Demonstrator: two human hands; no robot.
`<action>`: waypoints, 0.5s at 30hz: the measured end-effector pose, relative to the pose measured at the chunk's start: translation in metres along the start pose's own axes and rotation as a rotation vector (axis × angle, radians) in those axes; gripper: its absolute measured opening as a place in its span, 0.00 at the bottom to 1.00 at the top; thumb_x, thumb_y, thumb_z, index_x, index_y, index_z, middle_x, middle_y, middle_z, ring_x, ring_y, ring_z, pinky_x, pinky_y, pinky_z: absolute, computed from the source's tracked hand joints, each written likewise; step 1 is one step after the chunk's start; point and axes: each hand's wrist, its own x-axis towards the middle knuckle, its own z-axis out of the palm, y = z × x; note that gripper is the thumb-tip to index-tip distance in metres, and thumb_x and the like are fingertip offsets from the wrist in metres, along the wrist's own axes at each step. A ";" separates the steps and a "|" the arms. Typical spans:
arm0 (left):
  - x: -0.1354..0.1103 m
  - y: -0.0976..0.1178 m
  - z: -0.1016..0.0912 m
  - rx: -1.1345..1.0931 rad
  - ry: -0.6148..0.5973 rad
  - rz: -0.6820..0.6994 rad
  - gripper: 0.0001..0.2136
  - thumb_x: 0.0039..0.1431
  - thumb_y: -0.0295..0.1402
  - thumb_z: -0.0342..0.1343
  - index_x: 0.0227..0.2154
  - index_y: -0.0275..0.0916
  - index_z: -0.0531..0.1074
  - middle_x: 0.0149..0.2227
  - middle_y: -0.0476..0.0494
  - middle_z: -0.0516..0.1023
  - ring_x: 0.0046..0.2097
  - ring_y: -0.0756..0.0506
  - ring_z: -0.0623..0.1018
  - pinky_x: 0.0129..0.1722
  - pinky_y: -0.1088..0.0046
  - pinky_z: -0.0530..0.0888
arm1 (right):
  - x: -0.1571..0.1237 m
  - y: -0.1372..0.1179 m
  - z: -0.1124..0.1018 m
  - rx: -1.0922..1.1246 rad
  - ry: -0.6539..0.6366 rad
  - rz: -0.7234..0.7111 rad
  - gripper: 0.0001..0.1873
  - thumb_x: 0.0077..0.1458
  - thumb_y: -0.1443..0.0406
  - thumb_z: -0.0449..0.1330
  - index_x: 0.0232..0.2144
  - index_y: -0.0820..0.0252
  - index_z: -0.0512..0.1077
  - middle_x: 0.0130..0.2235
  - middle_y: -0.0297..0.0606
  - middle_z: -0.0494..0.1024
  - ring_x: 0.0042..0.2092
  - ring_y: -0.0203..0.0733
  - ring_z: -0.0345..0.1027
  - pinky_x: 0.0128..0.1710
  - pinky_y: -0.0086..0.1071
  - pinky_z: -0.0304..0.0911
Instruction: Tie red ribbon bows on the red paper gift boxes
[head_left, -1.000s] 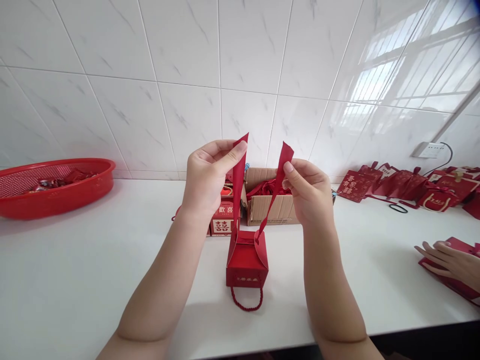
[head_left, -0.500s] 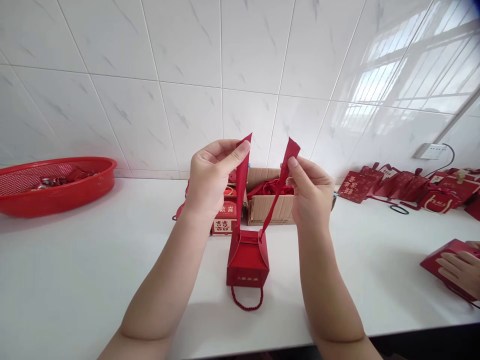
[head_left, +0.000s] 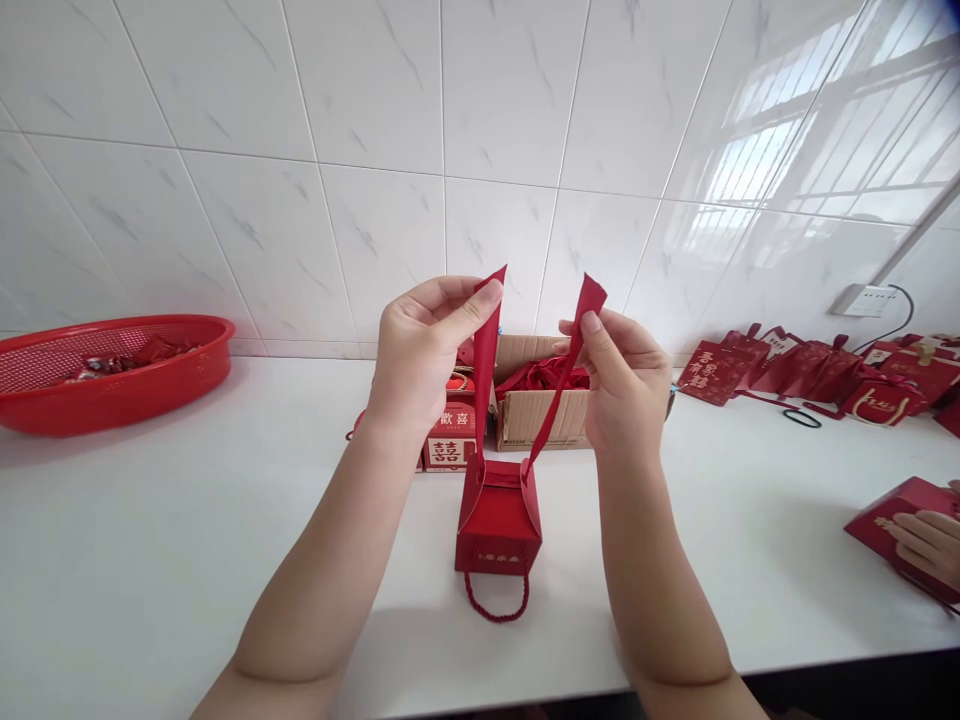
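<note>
A small red gift box (head_left: 499,525) with gold lettering stands on the white table, its rope handle (head_left: 496,612) hanging down at the front. A red ribbon (head_left: 486,370) runs through the holes at the box's top, and its two ends rise in a V. Pinched between thumb and fingers of my left hand (head_left: 431,345) is the left ribbon end. My right hand (head_left: 621,375) grips the other end the same way, level with the left. Both ribbon tips poke out above my thumbs.
Behind the box are a cardboard carton (head_left: 544,420) of red ribbons and printed red boxes (head_left: 450,453). A red basket (head_left: 180,370) of wrapped pieces stands left. At right, a co-worker's hand (head_left: 930,545) rests on another red box (head_left: 885,515); red bags (head_left: 810,370) line the wall.
My right hand has shifted very slightly to the right with its ribbon end. The left hand and the box have barely moved. The co-worker's hand has moved a little right.
</note>
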 end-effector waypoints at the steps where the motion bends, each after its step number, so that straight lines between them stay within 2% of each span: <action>1: 0.000 0.000 0.000 0.009 -0.009 0.013 0.06 0.49 0.37 0.67 0.28 0.42 0.78 0.26 0.50 0.76 0.29 0.51 0.75 0.27 0.77 0.73 | 0.000 -0.001 0.000 0.015 -0.016 -0.008 0.08 0.52 0.59 0.63 0.35 0.55 0.73 0.33 0.33 0.79 0.33 0.37 0.75 0.37 0.34 0.72; 4: 0.001 0.000 -0.001 0.049 -0.066 0.053 0.07 0.49 0.38 0.67 0.29 0.42 0.78 0.28 0.50 0.76 0.31 0.51 0.75 0.30 0.76 0.74 | -0.001 -0.003 0.001 0.027 -0.052 -0.007 0.08 0.53 0.59 0.62 0.34 0.55 0.71 0.29 0.31 0.78 0.30 0.35 0.74 0.34 0.32 0.71; 7: 0.001 0.003 0.004 0.137 -0.197 0.080 0.07 0.47 0.37 0.68 0.29 0.42 0.78 0.29 0.50 0.77 0.32 0.50 0.76 0.33 0.74 0.75 | -0.003 -0.006 0.000 0.015 -0.121 0.037 0.08 0.53 0.60 0.63 0.34 0.56 0.72 0.27 0.31 0.77 0.28 0.34 0.72 0.31 0.31 0.70; 11: 0.000 0.009 0.013 0.337 -0.383 0.148 0.05 0.48 0.35 0.67 0.26 0.42 0.79 0.29 0.49 0.76 0.31 0.50 0.75 0.30 0.73 0.74 | -0.005 -0.012 -0.004 0.027 -0.341 0.151 0.05 0.54 0.64 0.61 0.29 0.58 0.75 0.25 0.31 0.76 0.27 0.33 0.69 0.28 0.29 0.67; 15: 0.000 0.008 0.014 0.523 -0.348 0.257 0.04 0.49 0.34 0.67 0.29 0.43 0.78 0.29 0.49 0.74 0.31 0.51 0.73 0.29 0.74 0.72 | -0.002 -0.016 -0.010 0.102 -0.519 0.297 0.10 0.56 0.64 0.56 0.25 0.58 0.74 0.23 0.32 0.74 0.26 0.34 0.67 0.25 0.28 0.65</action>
